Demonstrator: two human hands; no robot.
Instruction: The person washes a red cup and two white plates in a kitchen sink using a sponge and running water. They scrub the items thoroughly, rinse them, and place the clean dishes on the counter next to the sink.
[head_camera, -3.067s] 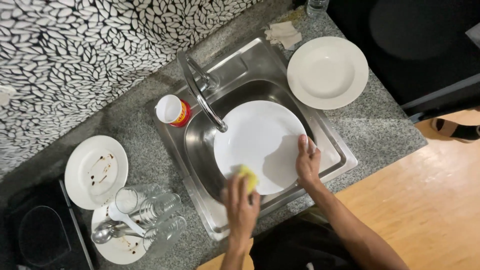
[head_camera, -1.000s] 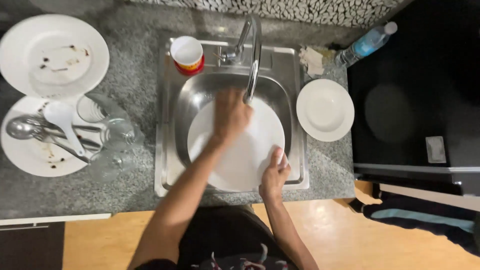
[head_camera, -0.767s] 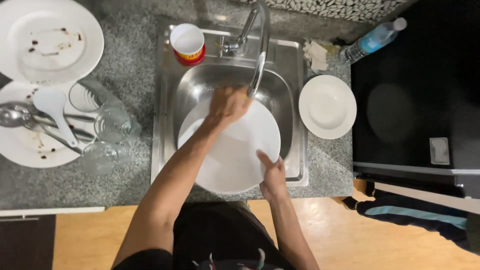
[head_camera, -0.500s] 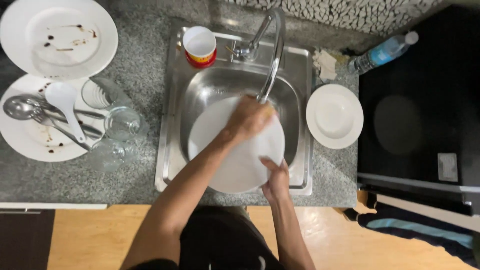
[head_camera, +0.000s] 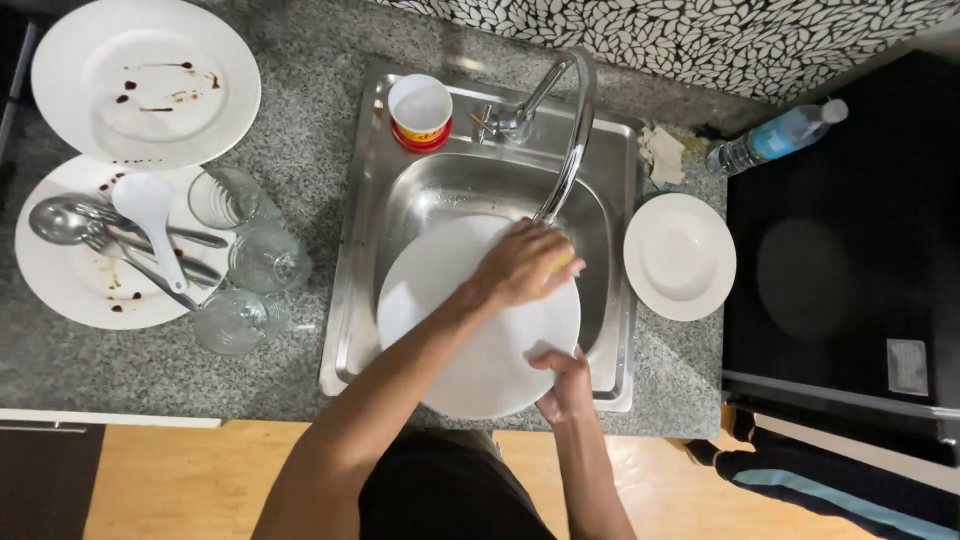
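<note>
Brushed steel sink (head_camera: 360, 290) with a shiny chrome tap (head_camera: 570, 130); glossy white ceramic plate (head_camera: 470, 350); speckled polished granite counter (head_camera: 300, 110); clear glasses (head_camera: 245, 260) centre left; wooden floor (head_camera: 190, 480) below

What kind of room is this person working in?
Most likely a small home kitchen: a steel sink with a curved tap set in a speckled stone counter, dirty plates and glasses beside it.

1. Bright, even light falls from overhead on the counter (head_camera: 300, 130).
2. The steel sink (head_camera: 440, 195) shows soft glare on its wall.
3. The dark appliance (head_camera: 840, 250) at right reflects a dim round patch.
4. The picture is sharp, with slight bending at the edges.
</note>
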